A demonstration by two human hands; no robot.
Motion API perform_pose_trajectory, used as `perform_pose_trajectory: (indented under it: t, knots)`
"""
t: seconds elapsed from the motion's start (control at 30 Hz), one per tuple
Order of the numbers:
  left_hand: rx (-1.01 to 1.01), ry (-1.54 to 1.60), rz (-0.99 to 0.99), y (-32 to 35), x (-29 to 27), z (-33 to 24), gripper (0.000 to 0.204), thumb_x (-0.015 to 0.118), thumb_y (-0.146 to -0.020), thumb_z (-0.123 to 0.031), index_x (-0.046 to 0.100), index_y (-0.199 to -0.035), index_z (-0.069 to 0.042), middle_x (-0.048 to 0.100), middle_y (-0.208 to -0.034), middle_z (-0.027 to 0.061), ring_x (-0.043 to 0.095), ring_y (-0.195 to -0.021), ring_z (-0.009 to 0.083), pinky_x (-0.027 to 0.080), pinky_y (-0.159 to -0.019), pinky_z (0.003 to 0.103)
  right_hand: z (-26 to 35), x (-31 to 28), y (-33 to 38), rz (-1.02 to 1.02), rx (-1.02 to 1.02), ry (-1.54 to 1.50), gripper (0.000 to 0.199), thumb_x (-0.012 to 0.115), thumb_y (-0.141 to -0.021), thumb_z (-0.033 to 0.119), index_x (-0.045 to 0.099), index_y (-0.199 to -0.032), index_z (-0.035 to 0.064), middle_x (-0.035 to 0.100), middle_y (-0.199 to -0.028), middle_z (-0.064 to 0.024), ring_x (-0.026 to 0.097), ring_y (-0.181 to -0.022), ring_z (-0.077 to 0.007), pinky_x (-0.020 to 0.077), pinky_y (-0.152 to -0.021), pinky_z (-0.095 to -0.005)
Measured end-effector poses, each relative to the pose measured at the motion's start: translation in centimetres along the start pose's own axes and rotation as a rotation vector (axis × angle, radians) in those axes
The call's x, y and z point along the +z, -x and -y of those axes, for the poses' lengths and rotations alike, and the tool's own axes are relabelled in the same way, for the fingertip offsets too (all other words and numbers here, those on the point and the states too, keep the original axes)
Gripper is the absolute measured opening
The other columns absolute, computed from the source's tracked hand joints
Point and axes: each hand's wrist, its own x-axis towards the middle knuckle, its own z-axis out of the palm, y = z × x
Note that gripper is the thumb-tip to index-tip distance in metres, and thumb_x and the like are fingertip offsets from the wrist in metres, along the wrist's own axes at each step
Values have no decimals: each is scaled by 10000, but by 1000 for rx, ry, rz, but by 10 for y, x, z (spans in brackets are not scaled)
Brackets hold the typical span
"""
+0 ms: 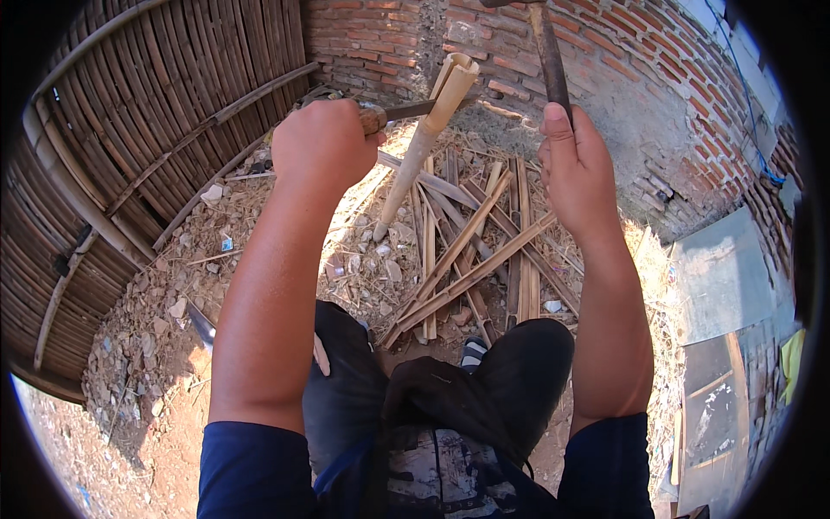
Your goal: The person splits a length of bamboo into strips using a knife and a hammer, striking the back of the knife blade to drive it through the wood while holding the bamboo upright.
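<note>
A person's two bare hands were apart, each closed around a handle. The left hand point(320, 143) gripped a knife point(411, 111) whose blade crossed the split upper part of a pale bamboo pole point(413, 169), tilted ahead between the arms. The right hand point(575, 164) held a dark-handled hammer point(551, 56) upright, its head cropped above. Bamboo strips point(471, 251) lay crisscrossed on the rubble-strewn ground point(173, 337).

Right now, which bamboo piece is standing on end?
The tilted bamboo pole with the blade at its split top; the other pieces, narrow bamboo strips, lie in a crisscrossed heap.
</note>
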Motion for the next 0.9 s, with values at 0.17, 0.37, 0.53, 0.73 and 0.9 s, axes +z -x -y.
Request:
perform_pose_trajectory:
  t: [0.17, 0.37, 0.53, 0.73, 0.9]
  knots:
    - [-6, 10, 72, 0, 2, -8, 482, 709, -897, -544, 732, -1038, -84, 749, -987, 118, 721, -988, 319, 580, -828, 455, -27, 35, 17, 265, 3, 413, 427, 526, -1057, 435, 576, -1048, 11, 676, -826, -239, 662, -785, -444, 504, -707, -498]
    - [-16, 13, 81, 1, 0, -2, 479, 717, -892, -537, 731, -1025, -77, 750, -977, 123, 724, -976, 322, 578, -823, 465, -10, 12, 1, 108, -44, 212, 495, 513, -1064, 471, 587, -940, -2, 636, -755, -197, 629, -721, -396, 493, -691, -463]
    - [-17, 19, 79, 1, -1, -3, 477, 720, -890, -536, 732, -1019, -77, 751, -974, 123, 725, -971, 324, 580, -818, 463, -9, 23, 11, -29, -19, -18, 471, 507, -1075, 475, 548, -1010, 10, 573, -696, -110, 581, -629, -294, 452, -602, -396]
    - [-24, 28, 62, 2, 2, -4, 471, 720, -891, -529, 736, -1027, -78, 752, -977, 129, 726, -977, 325, 583, -816, 460, -32, 44, 18, 282, -43, 293, 489, 490, -1072, 482, 563, -1036, 0, 669, -767, -199, 666, -729, -427, 500, -652, -473]
    - [-40, 28, 78, 5, 0, 1, 476, 715, -894, -529, 739, -1039, -76, 755, -985, 128, 725, -983, 326, 584, -818, 459, -3, 17, 3, 69, -12, 84, 484, 508, -1063, 482, 558, -1013, 4, 666, -770, -201, 671, -770, -419, 501, -677, -471]
